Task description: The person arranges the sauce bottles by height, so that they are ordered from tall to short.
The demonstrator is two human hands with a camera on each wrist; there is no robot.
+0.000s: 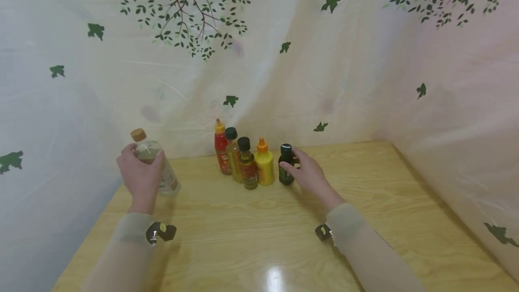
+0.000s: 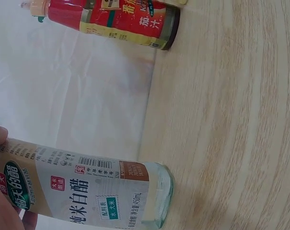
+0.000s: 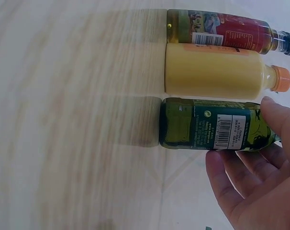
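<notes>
On the left of the head view, my left hand grips the upper part of a clear white rice vinegar bottle with a brown cap. Its pale label and glass base show in the left wrist view. My right hand holds a small dark green glass bottle with a black cap, thumb on one side and fingers on the other. In the right wrist view that green bottle stands beside a yellow squeeze bottle, a narrow gap between them.
Between the hands, a red tomato sauce bottle, a tall oil bottle, a smaller dark-capped bottle and the yellow squeeze bottle stand close together. They are near the back edge of the wooden table. A leaf-printed curtain hangs behind.
</notes>
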